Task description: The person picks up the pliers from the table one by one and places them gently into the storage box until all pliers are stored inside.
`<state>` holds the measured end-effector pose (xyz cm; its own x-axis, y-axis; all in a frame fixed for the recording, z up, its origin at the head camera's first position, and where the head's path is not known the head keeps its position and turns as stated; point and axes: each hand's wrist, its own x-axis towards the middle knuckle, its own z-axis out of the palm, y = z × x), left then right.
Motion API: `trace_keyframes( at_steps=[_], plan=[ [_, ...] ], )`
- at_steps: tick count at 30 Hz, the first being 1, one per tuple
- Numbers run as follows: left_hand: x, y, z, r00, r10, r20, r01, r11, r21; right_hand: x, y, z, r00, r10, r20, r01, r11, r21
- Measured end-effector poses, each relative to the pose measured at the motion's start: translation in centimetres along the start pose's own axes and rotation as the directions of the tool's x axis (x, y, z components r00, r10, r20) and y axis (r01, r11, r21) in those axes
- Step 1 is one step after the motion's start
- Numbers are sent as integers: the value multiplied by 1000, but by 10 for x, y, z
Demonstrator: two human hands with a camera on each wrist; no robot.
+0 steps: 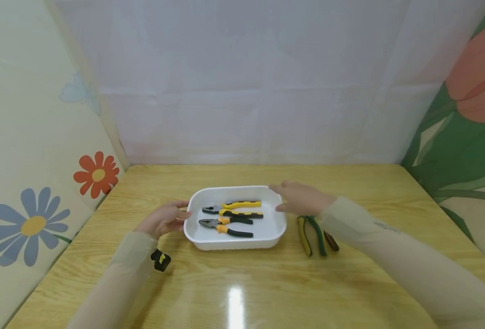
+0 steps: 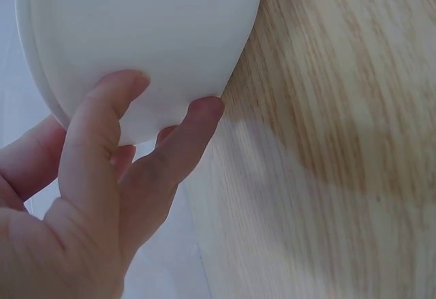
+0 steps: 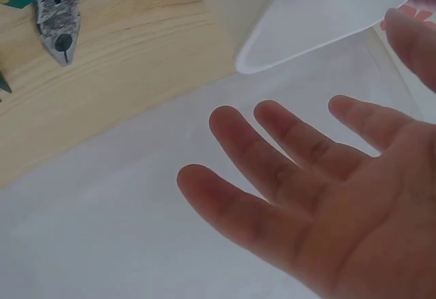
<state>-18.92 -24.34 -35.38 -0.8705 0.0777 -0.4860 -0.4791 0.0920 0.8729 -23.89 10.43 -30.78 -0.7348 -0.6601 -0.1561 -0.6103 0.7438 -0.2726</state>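
A white plastic tray [image 1: 234,243] stands on the wooden table with two pairs of pliers lying in it. One pair has yellow-and-black handles [image 1: 242,214]; the other pair has black-and-orange handles [image 1: 240,234]. My left hand [image 1: 164,220] grips the tray's left end, thumb at the rim and fingers along the outer wall. Over the tray's right rear corner hovers my right hand [image 1: 301,197]; the right wrist view shows its fingers [image 3: 238,149] spread and holding nothing. Right of the tray lie pliers with green-and-yellow handles [image 1: 319,237], their head hidden from the head view.
A brown-handled tool [image 1: 331,241], mostly behind the right sleeve, lies beside the green-and-yellow pliers. A small black-and-yellow object [image 1: 161,259] shows by the left cuff. White cloth [image 1: 263,91] hangs behind the table [image 1: 267,283], with flowered panels at both sides.
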Motion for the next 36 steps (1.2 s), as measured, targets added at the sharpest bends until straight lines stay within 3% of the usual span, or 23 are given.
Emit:
trace_keyframes(
  at_steps=[19, 36],
  plan=[
    [1, -1, -2, 1000, -18, -15, 18, 1000, 8, -30, 14, -11, 988, 156, 19, -156, 988, 17],
    [0, -1, -2, 1000, -8, 1, 8, 1000, 4, -54, 28, -12, 988, 150, -18, -149, 988, 50]
  ],
)
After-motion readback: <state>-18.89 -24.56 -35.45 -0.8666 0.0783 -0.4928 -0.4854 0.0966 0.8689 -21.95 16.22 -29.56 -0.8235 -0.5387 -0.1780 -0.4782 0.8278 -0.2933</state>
